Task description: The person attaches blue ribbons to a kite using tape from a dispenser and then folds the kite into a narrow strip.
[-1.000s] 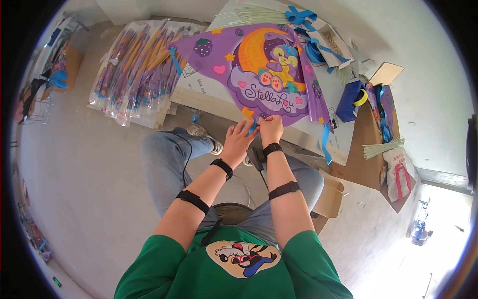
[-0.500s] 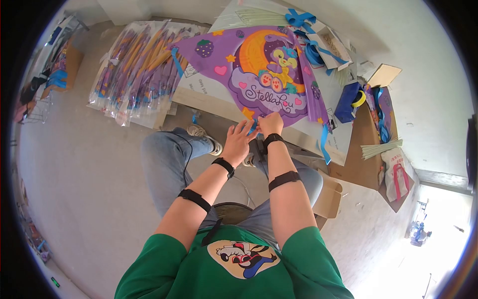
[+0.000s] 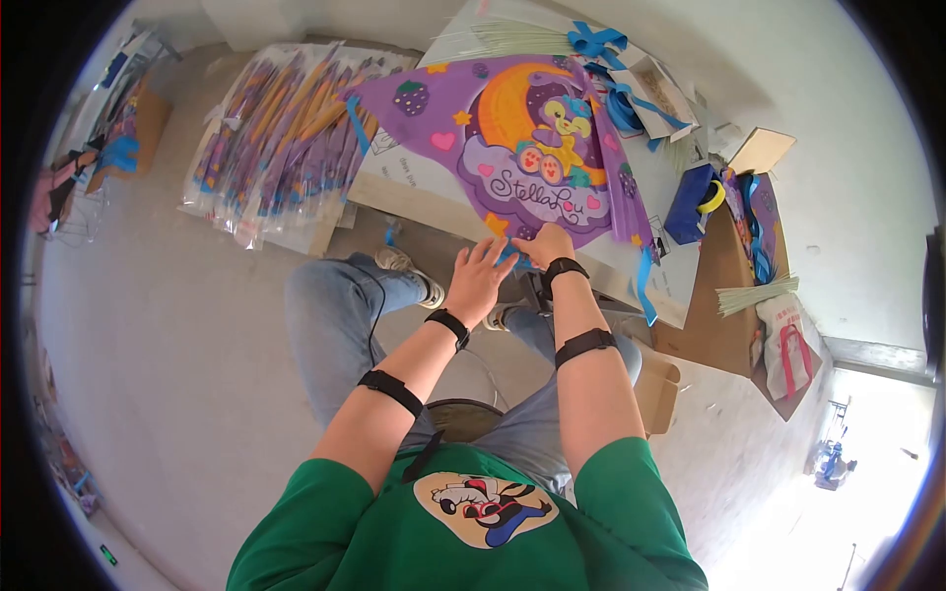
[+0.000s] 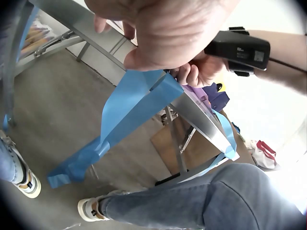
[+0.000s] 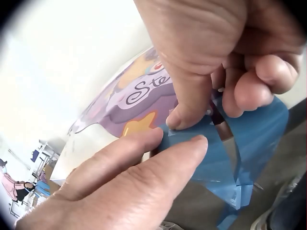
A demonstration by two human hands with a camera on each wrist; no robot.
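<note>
The purple sheet (image 3: 537,128) lies on the bench (image 3: 611,268), and its lower part comes over the front edge toward me. My two hands meet there, at a blue ribbon (image 5: 259,129). My right hand (image 3: 549,246) pinches this ribbon: the thumb presses on it from above and the other fingers are curled. My left hand (image 3: 480,281) has its fingers spread and rather straight; thumb and forefinger touch the ribbon just beside the right thumb, but how firmly they press I cannot tell.

The long tail of the ribbon hangs below the bench, above the floor (image 4: 72,110). I think this is the first danger: with its own weight, or if my leg (image 4: 163,211) brushes it, the tail could twist and drag the upper part out of line. Second, if I pull too hard toward my body, the sheet could slide, because I see nothing heavy holding it. Third, the right thumb could make a crease, since the material seems thin. The dark gap between the ribbon's layers could also become uneven, if one hand pulls more than the other.
</note>
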